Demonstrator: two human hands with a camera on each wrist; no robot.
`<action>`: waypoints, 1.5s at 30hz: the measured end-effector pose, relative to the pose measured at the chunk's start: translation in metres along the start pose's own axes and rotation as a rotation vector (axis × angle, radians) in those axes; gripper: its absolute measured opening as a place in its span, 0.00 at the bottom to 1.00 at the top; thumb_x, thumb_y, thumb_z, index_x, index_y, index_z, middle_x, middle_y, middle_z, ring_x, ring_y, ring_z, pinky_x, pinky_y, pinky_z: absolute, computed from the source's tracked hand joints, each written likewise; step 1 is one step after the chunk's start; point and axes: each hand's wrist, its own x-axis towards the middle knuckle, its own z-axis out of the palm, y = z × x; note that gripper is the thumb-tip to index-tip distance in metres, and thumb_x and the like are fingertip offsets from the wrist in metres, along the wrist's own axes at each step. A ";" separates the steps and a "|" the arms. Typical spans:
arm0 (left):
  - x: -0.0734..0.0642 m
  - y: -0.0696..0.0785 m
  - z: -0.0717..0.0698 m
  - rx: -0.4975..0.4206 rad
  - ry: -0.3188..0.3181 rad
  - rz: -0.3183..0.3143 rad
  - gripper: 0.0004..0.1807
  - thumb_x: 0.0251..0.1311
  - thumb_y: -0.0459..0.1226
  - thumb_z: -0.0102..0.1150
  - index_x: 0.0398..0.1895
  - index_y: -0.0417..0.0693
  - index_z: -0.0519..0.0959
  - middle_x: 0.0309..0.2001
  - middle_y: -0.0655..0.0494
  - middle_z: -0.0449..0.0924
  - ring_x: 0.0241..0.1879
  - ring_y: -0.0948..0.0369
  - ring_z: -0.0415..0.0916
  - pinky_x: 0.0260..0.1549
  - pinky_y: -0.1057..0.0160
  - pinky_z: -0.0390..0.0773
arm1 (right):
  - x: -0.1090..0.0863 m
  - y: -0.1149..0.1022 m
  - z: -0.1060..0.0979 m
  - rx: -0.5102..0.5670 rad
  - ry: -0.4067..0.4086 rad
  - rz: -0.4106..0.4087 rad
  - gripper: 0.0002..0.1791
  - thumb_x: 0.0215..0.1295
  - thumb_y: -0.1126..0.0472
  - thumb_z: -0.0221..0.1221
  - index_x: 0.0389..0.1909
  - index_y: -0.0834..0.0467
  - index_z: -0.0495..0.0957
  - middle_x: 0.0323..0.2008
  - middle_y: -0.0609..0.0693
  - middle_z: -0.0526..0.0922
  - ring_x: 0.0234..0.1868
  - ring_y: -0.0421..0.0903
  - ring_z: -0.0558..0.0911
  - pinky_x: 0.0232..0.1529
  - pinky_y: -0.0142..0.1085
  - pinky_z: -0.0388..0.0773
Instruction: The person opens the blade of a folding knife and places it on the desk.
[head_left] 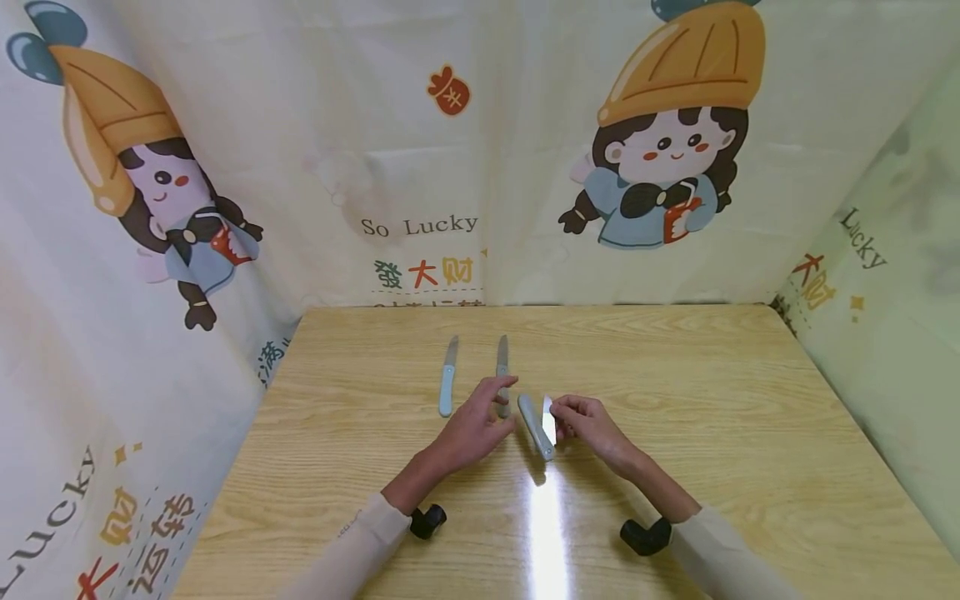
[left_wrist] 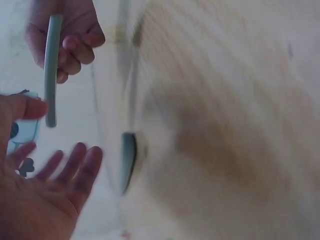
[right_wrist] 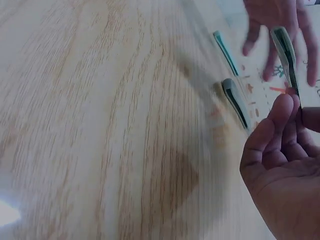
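Observation:
My right hand [head_left: 588, 425] pinches the blade [head_left: 549, 419] of a folding knife with a grey handle [head_left: 536, 427]. The blade stands at a narrow angle to the handle, partly folded, and the knife is held above the table. To its left, my left hand [head_left: 474, 423] is spread with nothing in it, apart from the handle. The right wrist view shows this knife [right_wrist: 285, 55] upright between thumb and fingers. An unfolded grey-handled knife [head_left: 503, 358] lies behind my left fingers, its handle partly covered. Left of that lies an unfolded knife with a light blue handle [head_left: 446, 392].
The wooden table [head_left: 712, 400] has a bright light reflection near its front middle. A printed cloth [head_left: 420, 167] hangs behind the table and along both sides. Black devices [head_left: 647, 537] sit at both wrists.

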 end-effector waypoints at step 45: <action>-0.015 -0.013 -0.008 0.537 0.035 0.457 0.17 0.61 0.42 0.73 0.51 0.47 0.85 0.47 0.57 0.76 0.47 0.60 0.72 0.42 0.66 0.76 | -0.008 0.005 -0.009 -0.053 -0.025 -0.003 0.16 0.79 0.60 0.50 0.37 0.70 0.75 0.30 0.54 0.79 0.32 0.46 0.79 0.36 0.38 0.78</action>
